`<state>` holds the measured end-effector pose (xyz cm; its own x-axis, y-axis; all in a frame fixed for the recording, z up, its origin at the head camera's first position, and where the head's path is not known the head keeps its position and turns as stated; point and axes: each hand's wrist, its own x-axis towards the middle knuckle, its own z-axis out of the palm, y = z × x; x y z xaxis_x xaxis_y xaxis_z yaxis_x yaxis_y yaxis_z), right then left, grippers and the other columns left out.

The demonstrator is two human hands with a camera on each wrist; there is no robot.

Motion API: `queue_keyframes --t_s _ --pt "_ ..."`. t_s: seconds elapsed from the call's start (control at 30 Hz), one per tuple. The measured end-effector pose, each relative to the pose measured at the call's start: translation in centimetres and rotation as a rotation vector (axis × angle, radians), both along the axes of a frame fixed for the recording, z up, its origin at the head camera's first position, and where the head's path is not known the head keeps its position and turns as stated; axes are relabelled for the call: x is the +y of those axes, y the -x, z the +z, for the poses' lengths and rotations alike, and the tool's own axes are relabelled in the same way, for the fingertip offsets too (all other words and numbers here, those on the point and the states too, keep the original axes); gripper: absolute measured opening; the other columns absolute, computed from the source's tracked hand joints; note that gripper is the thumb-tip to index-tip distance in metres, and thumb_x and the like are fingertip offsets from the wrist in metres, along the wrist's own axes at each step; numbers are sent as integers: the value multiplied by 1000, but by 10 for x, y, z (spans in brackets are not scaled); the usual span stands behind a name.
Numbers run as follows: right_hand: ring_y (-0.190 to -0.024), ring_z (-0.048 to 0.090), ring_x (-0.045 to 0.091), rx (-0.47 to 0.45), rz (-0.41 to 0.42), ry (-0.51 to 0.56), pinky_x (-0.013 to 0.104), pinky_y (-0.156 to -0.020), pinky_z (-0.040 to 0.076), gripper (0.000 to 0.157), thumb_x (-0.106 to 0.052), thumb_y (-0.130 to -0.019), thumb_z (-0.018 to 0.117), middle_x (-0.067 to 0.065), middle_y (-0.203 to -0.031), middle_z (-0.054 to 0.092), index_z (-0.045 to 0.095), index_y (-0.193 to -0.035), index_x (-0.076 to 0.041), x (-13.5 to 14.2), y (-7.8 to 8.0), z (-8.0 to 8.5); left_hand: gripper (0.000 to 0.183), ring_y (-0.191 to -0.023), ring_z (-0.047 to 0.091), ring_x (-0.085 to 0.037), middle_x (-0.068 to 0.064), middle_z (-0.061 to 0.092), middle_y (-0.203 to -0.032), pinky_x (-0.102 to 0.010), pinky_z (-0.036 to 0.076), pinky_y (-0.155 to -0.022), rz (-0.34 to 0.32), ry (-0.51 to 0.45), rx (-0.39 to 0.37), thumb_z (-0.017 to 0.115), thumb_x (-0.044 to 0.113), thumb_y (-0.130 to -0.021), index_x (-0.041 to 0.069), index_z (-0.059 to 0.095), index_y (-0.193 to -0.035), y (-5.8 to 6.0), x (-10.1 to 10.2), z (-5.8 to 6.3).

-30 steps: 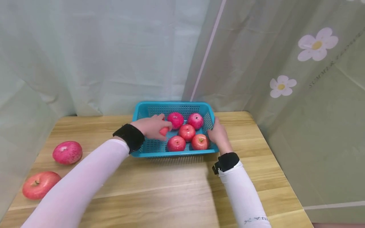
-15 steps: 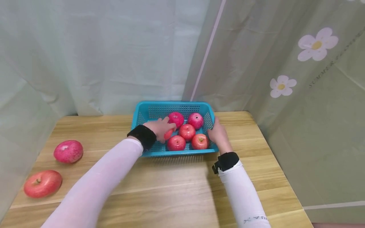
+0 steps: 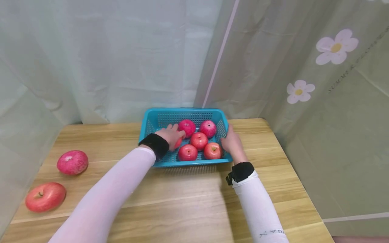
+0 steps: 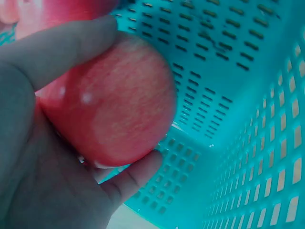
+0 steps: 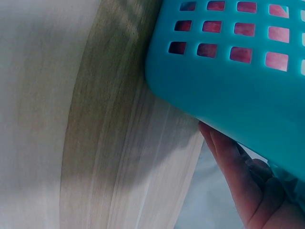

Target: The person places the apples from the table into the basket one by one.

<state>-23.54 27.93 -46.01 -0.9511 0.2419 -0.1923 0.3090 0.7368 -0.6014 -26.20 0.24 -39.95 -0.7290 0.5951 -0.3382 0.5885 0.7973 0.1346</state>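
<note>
Inside the blue plastic basket (image 3: 194,163) my left hand (image 3: 170,135) holds a red apple (image 4: 119,100). The left wrist view shows thumb and fingers around that apple, low beside the perforated wall. Several other apples sit in the basket, among them a pinkish-red one (image 3: 186,127) at the back and a red one (image 3: 187,152) at the front, both close to the left hand. At the basket's right end, my right hand (image 3: 233,143) grips the side. Its fingers (image 5: 233,167) press on the outside of the wall in the right wrist view.
Two more apples lie on the left of the wooden table (image 3: 182,206): a pinkish one (image 3: 72,162) and a red one (image 3: 45,197). A pale curtain (image 3: 133,60) hangs just behind the basket and along both sides.
My left hand has moved right and inward within the basket with the apple, toward the other apples. The right hand and the basket have stayed in place.
</note>
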Motion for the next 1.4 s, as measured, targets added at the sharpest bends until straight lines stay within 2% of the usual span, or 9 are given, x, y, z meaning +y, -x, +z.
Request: queue_keyframes --t_s 0.17,0.33,0.43,0.77,0.9,1.03,1.13,1.27,1.4 --pt "-139 52 49 0 -2 3 66 -110 46 75 -14 -106 62 31 -153 50 21 -168 -6 0 1 0 43 -124 53 -40 -23 51 -130 -53 56 -97 -1 -3 29 81 8 -86 14 61 -123 -3 4 -1" --pt "-139 52 50 -3 -8 9 67 -110 46 74 -14 -106 60 31 -153 50 20 -168 -6 0 1 0 54 -127 52 -41 -23 50 -136 -54 57 -97 17 -1 6 85 11 -81 14 62 -130 -2 6 -3" --pt "-139 51 50 -3 -9 8 67 -110 45 73 -14 -106 59 31 -153 50 21 -168 -6 1 2 0 57 -132 50 -41 -25 48 -142 -55 57 -98 30 13 -15 85 13 -83 15 62 -136 -1 7 -2" --pt "-140 50 50 7 -13 19 66 -112 44 72 -13 -106 60 31 -153 50 23 -167 -6 -2 1 0 65 -138 48 -46 -28 40 -154 -59 57 -98 60 -3 -69 85 15 -86 18 60 -146 8 4 -12" --pt "-140 50 50 8 -14 26 67 -112 43 71 -13 -106 60 30 -154 49 23 -167 -7 -1 1 0 65 -135 51 -47 -29 40 -152 -60 56 -97 66 -24 -94 84 15 -85 20 61 -146 12 3 -16" --pt "-140 50 50 8 -16 36 68 -111 44 72 -12 -106 60 30 -154 49 24 -167 -7 -1 2 0 64 -136 49 -48 -29 39 -154 -61 55 -99 59 -31 -103 83 17 -86 22 62 -146 21 2 -29" --pt "-139 51 50 7 -14 37 68 -111 44 72 -12 -106 61 30 -154 50 24 -167 -7 -1 2 -1 64 -137 50 -47 -29 39 -155 -60 53 -103 57 -43 -110 83 18 -86 22 63 -147 20 2 -25" --pt "-138 52 50 8 -7 23 67 -111 45 72 -13 -106 60 30 -153 51 23 -168 -7 -1 2 -1 63 -134 54 -47 -29 43 -154 -59 52 -105 50 -61 -106 82 17 -88 20 63 -148 13 2 -13" --pt "-138 52 50 12 -4 13 66 -111 45 72 -13 -106 60 31 -152 51 23 -168 -7 -1 2 -1 63 -137 53 -47 -31 43 -156 -59 53 -105 38 -63 -104 81 17 -89 20 63 -149 13 0 -14"
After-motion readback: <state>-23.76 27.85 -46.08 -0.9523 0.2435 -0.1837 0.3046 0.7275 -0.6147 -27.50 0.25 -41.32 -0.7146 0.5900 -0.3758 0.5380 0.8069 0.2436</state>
